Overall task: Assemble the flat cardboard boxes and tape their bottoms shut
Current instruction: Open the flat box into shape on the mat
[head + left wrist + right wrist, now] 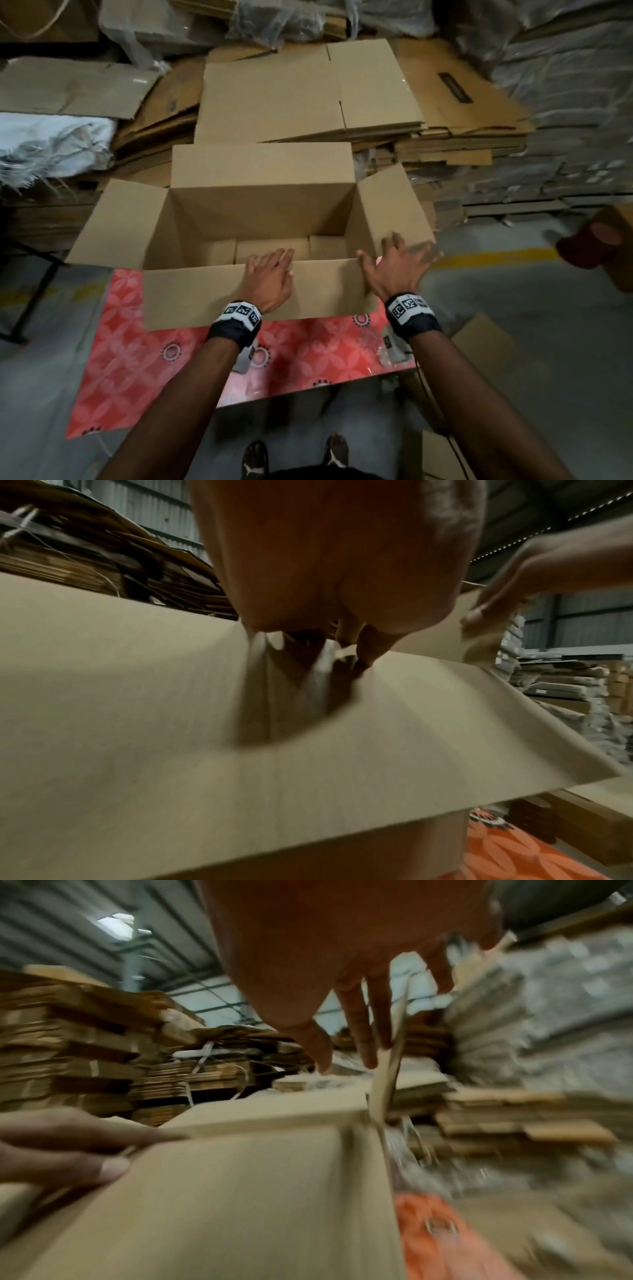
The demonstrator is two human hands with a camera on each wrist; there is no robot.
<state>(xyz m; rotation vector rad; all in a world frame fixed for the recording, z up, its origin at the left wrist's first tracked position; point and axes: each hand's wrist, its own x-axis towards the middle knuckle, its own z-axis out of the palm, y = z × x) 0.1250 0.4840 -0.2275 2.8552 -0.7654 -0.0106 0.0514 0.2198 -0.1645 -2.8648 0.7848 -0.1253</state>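
A brown cardboard box (pixel 260 212) stands upright on a red floral table, its four top flaps spread outward and its bottom flaps folded in. My left hand (pixel 270 277) lies flat on the near flap (pixel 191 294), with the fingers reaching over the fold into the box. In the left wrist view the left hand (pixel 342 561) presses on that near flap (pixel 137 696). My right hand (pixel 394 267) is blurred at the box's near right corner, its fingers spread against the right flap (pixel 387 205). In the right wrist view the right hand (pixel 342 947) touches the thin right flap (pixel 387 1074).
The red floral table (pixel 137 359) carries the box. Stacks of flat cardboard (pixel 301 92) rise just behind it, and wrapped bundles (pixel 565 137) fill the right. A blurred brown object (pixel 599 246) sits at the right edge. A cardboard sheet (pixel 486 346) lies by the table's right side.
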